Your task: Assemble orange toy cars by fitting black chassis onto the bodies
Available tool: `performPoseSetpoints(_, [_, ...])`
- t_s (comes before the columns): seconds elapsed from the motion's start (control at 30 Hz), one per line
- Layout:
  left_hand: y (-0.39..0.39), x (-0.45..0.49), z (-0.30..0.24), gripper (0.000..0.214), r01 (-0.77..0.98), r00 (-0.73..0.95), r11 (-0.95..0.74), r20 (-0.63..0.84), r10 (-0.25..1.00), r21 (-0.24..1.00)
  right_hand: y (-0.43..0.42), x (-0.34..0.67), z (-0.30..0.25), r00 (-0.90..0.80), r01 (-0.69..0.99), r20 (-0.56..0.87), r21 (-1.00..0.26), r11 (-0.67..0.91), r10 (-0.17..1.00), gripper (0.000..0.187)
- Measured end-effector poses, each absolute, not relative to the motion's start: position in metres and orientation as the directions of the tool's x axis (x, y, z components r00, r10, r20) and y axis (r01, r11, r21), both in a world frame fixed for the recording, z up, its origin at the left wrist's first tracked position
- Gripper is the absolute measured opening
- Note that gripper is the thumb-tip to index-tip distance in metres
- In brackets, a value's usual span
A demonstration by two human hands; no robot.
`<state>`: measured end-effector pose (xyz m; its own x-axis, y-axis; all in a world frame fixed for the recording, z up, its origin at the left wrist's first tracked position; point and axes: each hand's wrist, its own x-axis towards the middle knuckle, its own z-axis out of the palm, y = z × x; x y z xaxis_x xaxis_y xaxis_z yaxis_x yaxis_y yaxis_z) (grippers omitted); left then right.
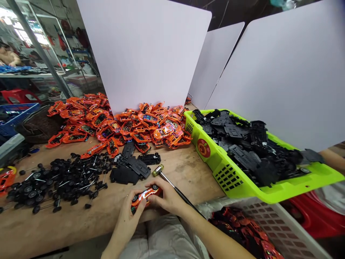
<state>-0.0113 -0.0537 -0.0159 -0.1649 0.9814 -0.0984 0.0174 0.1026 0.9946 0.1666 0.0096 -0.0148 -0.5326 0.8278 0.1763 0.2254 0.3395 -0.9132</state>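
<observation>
- Your left hand (128,212) and right hand (168,196) were together just over the near edge of the wooden counter (40,230), with an orange toy car (145,197) held between them.
- Your fingers (161,184) were curled closed around the car from both sides, leaving no open gap; the car sat at the counter's edge, with a black wheel showing at each end.
- A yellow-headed hammer (175,187) lay just beside your right hand, its head on the counter and its black handle running down past your wrist; your hand was not gripping it.
- To your left, a loose heap of black wheel-and-axle sets (56,183) covered the counter.
- Straight ahead, black chassis plates (132,168) lay between the heap and the car shells.
- Near your right elbow, a white plastic basket (275,230) held red-orange car bodies (237,223).
- To the right, a lime-green crate (215,169) tilted on the counter's edge, piled with black chassis parts (242,145).
- Farther back, a big mound of orange car shells (129,124) rested against white partition boards (142,54).
- Off to the left, past the counter, stood a blue crate (16,115) and a red stool (18,95).
</observation>
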Motion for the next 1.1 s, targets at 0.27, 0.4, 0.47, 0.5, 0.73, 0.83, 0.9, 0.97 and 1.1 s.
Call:
performPoseSetpoints(0.27, [-0.053, -0.008, -0.026, 0.022, 0.135, -0.203, 0.077, -0.048, 0.978, 0.988, 0.027, 0.166, -0.011, -0.618, 0.185, 0.093, -0.948, 0.26, 0.781, 0.055])
performPoseSetpoints(0.4, [-0.053, -0.009, -0.027, 0.022, 0.172, -0.179, 0.062, -0.031, 0.983, 0.983, 0.032, 0.164, -0.004, -0.655, 0.238, 0.098, -0.914, 0.328, 0.749, 0.047])
performPoseSetpoints(0.47, [-0.054, -0.008, -0.027, 0.021, 0.187, -0.192, 0.059, -0.022, 0.981, 0.981, 0.03, 0.162, -0.002, -0.641, 0.284, 0.086, -0.896, 0.34, 0.763, 0.029])
performPoseSetpoints(0.5, [-0.054, -0.007, -0.027, 0.021, 0.189, -0.2, 0.056, -0.018, 0.98, 0.98, 0.029, 0.161, -0.002, -0.625, 0.311, 0.087, -0.884, 0.35, 0.776, 0.021])
performPoseSetpoints(0.73, [-0.054, -0.003, -0.031, 0.026, 0.2, -0.299, -0.001, 0.062, 0.952, 0.98, 0.02, 0.161, -0.003, -0.521, 0.282, 0.148, -0.9, 0.333, 0.841, 0.015])
performPoseSetpoints(0.83, [-0.059, -0.002, -0.042, 0.063, 0.129, -0.46, -0.084, 0.135, 0.878, 0.988, 0.006, 0.152, -0.02, -0.382, -0.006, 0.055, -0.998, 0.057, 0.923, 0.034])
performPoseSetpoints(0.9, [-0.064, -0.002, -0.046, 0.064, 0.111, -0.462, -0.086, 0.128, 0.878, 0.99, -0.011, 0.142, -0.034, -0.345, -0.265, -0.055, -0.952, -0.154, 0.937, 0.043])
performPoseSetpoints(0.97, [-0.068, -0.008, -0.045, 0.049, 0.149, -0.383, -0.035, 0.091, 0.919, 0.988, -0.027, 0.137, -0.045, -0.35, -0.384, -0.106, -0.89, -0.246, 0.931, 0.044])
performPoseSetpoints(1.1, [-0.068, -0.03, -0.033, 0.034, 0.445, -0.2, 0.0, 0.099, 0.975, 0.895, -0.031, 0.149, -0.039, -0.186, -0.187, 0.083, -0.981, 0.048, 0.979, 0.049])
